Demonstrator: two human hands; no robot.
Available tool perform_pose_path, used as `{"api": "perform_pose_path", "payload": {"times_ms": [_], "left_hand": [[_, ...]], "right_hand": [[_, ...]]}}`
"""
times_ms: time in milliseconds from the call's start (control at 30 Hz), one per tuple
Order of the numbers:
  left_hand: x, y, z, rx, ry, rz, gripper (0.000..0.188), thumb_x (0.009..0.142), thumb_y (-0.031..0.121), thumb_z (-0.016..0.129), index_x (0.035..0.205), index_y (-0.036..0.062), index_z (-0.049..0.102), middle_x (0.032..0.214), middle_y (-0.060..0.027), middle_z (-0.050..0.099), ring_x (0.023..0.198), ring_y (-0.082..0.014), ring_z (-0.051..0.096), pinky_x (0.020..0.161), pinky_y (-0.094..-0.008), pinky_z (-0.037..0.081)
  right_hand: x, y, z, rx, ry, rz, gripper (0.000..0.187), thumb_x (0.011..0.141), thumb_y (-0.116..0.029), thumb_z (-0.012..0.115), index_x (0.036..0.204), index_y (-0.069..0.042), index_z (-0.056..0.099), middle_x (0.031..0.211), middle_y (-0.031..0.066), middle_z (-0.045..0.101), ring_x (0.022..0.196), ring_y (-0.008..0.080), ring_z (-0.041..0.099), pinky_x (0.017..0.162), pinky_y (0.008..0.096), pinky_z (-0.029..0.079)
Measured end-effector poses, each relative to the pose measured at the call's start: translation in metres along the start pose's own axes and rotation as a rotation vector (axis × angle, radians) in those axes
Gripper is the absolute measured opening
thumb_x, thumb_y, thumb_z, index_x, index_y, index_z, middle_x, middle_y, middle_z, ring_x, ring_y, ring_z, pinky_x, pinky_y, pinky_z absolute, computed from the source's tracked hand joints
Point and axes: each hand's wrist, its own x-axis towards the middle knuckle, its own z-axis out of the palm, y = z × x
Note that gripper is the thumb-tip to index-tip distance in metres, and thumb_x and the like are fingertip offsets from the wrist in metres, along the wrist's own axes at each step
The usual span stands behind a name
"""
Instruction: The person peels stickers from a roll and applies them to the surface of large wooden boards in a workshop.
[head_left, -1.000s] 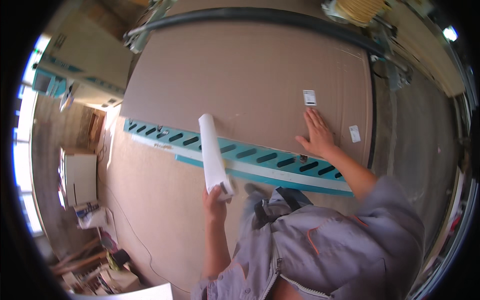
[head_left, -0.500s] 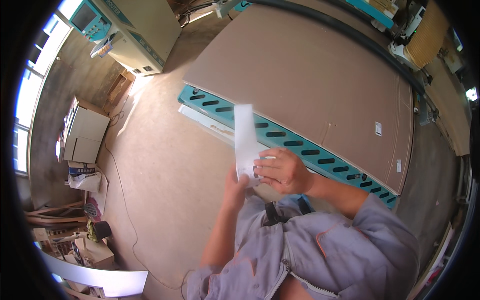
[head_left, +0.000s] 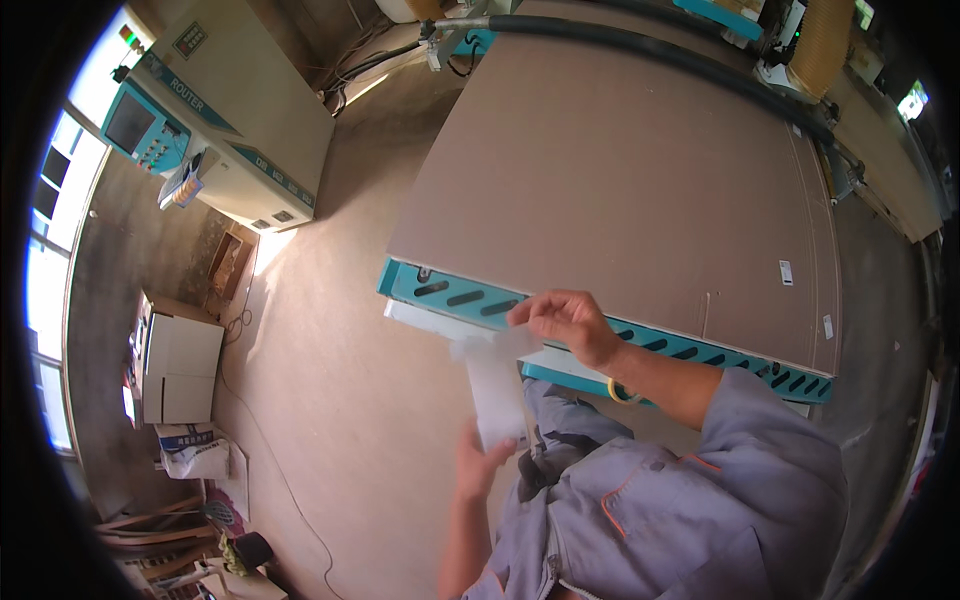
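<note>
A white, slightly see-through strip (head_left: 493, 398) stands up in front of me, short of the machine bed's near edge. My left hand (head_left: 482, 460) grips its lower end, with the thumb across it. At the strip's top, a blurred pale part bends over toward my right hand (head_left: 570, 325). The fingers of that hand are pinched on this upper part; exactly where they meet it is smeared. Beyond both hands lies a large brown panel (head_left: 620, 190) on a teal slotted frame (head_left: 465, 298). Two small white labels (head_left: 786, 273) are on the panel's right side.
A beige control cabinet (head_left: 260, 110) with a teal screen panel stands at the far left. A white cabinet (head_left: 185, 365) and sacks (head_left: 195, 452) line the left wall. A thin cable (head_left: 280, 450) runs over the floor. A tape roll (head_left: 622, 392) shows below my right forearm.
My right hand has moved up from the strip's lower end to its top, which now bends over. My left hand sits lower with the strip. The view has shifted and turned.
</note>
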Motion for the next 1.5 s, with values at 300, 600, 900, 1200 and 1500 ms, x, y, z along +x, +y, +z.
{"api": "perform_pose_path", "payload": {"times_ms": [300,600,900,1200,1500], "left_hand": [[0.049,-0.063,-0.126,0.408,0.376,-0.587,0.041,0.078,0.016,0.074,0.109,-0.0016,0.054,0.090,-0.0109,0.068,0.068,-0.0163,0.064,0.054,-0.0278,0.049],[0.091,-0.087,-0.161,0.501,0.307,-0.898,0.041,0.077,0.014,0.076,0.106,-0.0066,0.057,0.090,-0.0145,0.068,0.061,-0.0188,0.064,0.044,-0.0281,0.048],[0.171,-0.050,-0.133,0.477,0.320,-0.780,0.038,0.079,0.018,0.076,0.103,-0.0031,0.056,0.086,-0.0118,0.067,0.061,-0.0139,0.059,0.050,-0.0260,0.046],[0.176,-0.045,-0.125,0.505,0.329,-0.849,0.041,0.077,0.018,0.076,0.105,-0.0046,0.056,0.086,-0.0120,0.068,0.059,-0.0144,0.059,0.051,-0.0270,0.047],[0.183,-0.043,-0.142,0.576,0.279,-0.786,0.039,0.078,0.018,0.077,0.104,-0.0026,0.057,0.084,-0.0109,0.067,0.058,-0.0137,0.060,0.050,-0.0257,0.048]], "right_hand": [[0.103,0.044,-0.049,-0.164,0.055,-0.073,0.001,0.086,-0.004,0.063,0.086,-0.003,0.062,0.107,0.0109,0.068,0.101,0.0179,0.063,0.091,0.0335,0.049],[0.151,0.057,-0.127,-0.207,0.273,-0.064,0.003,0.086,-0.004,0.066,0.087,-0.003,0.063,0.097,0.0100,0.068,0.089,0.0196,0.065,0.079,0.0319,0.051],[0.270,0.025,-0.246,-0.980,0.705,-0.666,0.003,0.084,-0.004,0.066,0.088,-0.004,0.066,0.096,0.0106,0.071,0.085,0.0239,0.068,0.077,0.0323,0.054],[0.253,0.050,-0.226,-1.646,0.013,-0.036,0.080,0.086,-0.042,0.063,0.148,0.000,0.035,0.157,0.0148,0.031,0.147,0.0276,0.024,0.121,0.0415,0.017],[0.234,0.048,-0.216,-1.581,0.027,-0.054,0.083,0.083,-0.046,0.064,0.145,0.004,0.038,0.155,0.0180,0.031,0.146,0.0319,0.026,0.120,0.0433,0.021]]}}
